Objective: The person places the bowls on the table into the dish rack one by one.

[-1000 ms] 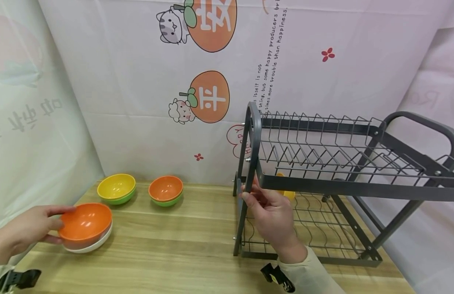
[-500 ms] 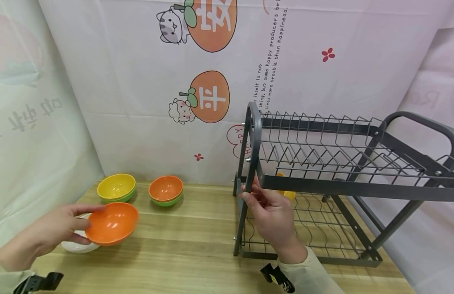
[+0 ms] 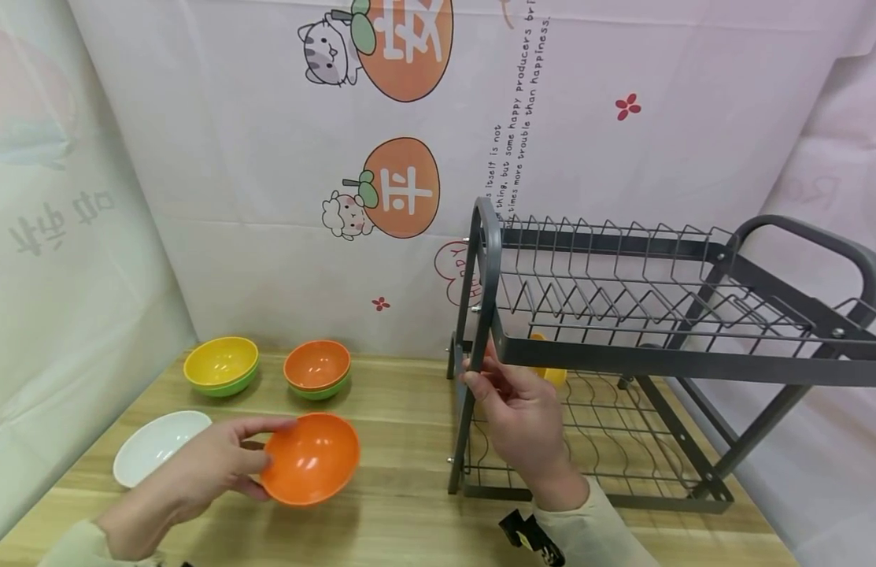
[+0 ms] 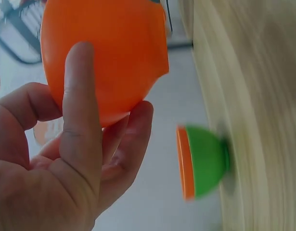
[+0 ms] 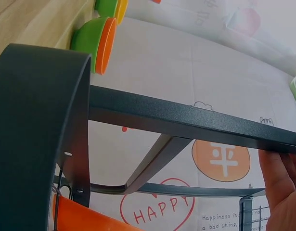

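Note:
My left hand [image 3: 200, 474] holds an orange bowl [image 3: 312, 461] by its left side, above the table. The bowl is tilted, its inside facing the head camera. In the left wrist view, the thumb lies along the outside of the orange bowl [image 4: 109, 53]. My right hand [image 3: 526, 425] grips the left front post of a dark two-tier dish rack [image 3: 657, 364], below its upper shelf. Part of its fingers hides behind that post. An orange piece [image 5: 90, 216] shows inside the rack in the right wrist view; its kind is unclear.
A white bowl [image 3: 150, 445] stands at the left. Behind it, a yellow bowl [image 3: 221, 361] sits in a green one, and a smaller orange bowl [image 3: 317, 364] in another green one. Something yellow [image 3: 555, 377] shows on the rack's lower shelf. Printed cloth [image 3: 267, 157] hangs behind.
The left hand has lifted the orange bowl off the white bowl and carried it rightward, toward the table's middle. The right hand has stayed on the rack post.

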The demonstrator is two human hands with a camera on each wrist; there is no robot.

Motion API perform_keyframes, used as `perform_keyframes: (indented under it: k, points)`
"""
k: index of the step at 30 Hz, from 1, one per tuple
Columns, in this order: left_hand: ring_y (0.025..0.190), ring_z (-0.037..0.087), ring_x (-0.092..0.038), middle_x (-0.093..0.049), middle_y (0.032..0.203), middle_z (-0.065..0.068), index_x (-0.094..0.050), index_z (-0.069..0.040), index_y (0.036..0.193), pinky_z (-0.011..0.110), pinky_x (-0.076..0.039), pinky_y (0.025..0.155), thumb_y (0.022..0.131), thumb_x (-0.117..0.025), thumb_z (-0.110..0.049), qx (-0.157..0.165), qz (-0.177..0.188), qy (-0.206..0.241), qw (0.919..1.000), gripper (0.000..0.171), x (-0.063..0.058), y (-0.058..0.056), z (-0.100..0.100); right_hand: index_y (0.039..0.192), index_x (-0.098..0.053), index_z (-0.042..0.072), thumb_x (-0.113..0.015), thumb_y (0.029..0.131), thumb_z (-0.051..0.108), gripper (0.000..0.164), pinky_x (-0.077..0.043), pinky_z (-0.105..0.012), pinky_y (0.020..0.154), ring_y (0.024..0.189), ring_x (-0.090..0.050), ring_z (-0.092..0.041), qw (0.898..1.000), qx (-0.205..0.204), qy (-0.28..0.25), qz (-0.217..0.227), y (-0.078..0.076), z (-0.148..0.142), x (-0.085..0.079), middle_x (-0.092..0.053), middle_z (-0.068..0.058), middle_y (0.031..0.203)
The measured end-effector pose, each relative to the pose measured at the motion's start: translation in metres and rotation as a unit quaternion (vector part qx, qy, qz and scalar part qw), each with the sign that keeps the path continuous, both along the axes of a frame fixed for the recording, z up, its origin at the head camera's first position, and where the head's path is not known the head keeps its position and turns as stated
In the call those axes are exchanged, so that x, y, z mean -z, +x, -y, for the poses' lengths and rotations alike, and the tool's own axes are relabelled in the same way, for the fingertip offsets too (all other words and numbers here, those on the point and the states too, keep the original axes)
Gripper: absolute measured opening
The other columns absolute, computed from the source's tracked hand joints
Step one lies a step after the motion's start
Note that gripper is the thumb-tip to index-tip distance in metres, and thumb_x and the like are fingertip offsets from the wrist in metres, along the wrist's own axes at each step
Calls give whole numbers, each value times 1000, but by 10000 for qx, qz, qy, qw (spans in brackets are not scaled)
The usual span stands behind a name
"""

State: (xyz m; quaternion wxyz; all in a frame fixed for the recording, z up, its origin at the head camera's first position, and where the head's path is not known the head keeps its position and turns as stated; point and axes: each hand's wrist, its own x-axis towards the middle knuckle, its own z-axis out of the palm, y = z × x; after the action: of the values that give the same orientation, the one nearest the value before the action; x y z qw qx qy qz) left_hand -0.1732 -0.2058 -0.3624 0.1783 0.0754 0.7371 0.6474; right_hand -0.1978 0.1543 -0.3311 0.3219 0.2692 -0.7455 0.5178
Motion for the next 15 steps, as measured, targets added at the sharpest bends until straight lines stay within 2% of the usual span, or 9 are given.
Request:
perform_keyframes:
  k: [3, 7, 10, 15]
  points:
    - [78, 35, -62, -52, 115, 26, -46, 7, 132, 48, -55, 65, 79, -58, 5, 141, 39, 105, 9998, 55, 1, 3, -18, 106, -70, 7, -69, 85, 11, 22, -49, -21, 51, 74, -64, -14, 10000, 51, 20, 20, 1, 0, 0, -70, -3, 96]
    - [78, 34, -62, -54, 112, 24, -47, 6, 132, 48, -55, 64, 79, -58, 6, 319, 108, 268, 9991, 54, 3, 5, -36, 105, -70, 4, -69, 85, 10, 22, -51, -21, 54, 74, -65, -15, 10000, 71, -15, -17, 2, 0, -1, -69, -4, 95]
    - [78, 33, -62, -54, 112, 23, -47, 6, 132, 48, -55, 64, 79, -58, 7, 400, 151, 339, 9985, 54, 5, 5, -45, 105, -70, 3, -69, 85, 8, 21, -52, -21, 56, 73, -65, -16, 9999, 7, -86, -54, 1, 1, 0, -69, -3, 95]
    - [80, 34, -63, -54, 113, 23, -47, 6, 132, 48, -55, 63, 78, -57, 9, 455, 241, 404, 9979, 55, 9, 6, -54, 103, -71, 5, -70, 84, 10, 20, -50, -20, 52, 68, -63, -13, 9997, 181, -32, -189, 0, 4, -2, -69, 0, 94]
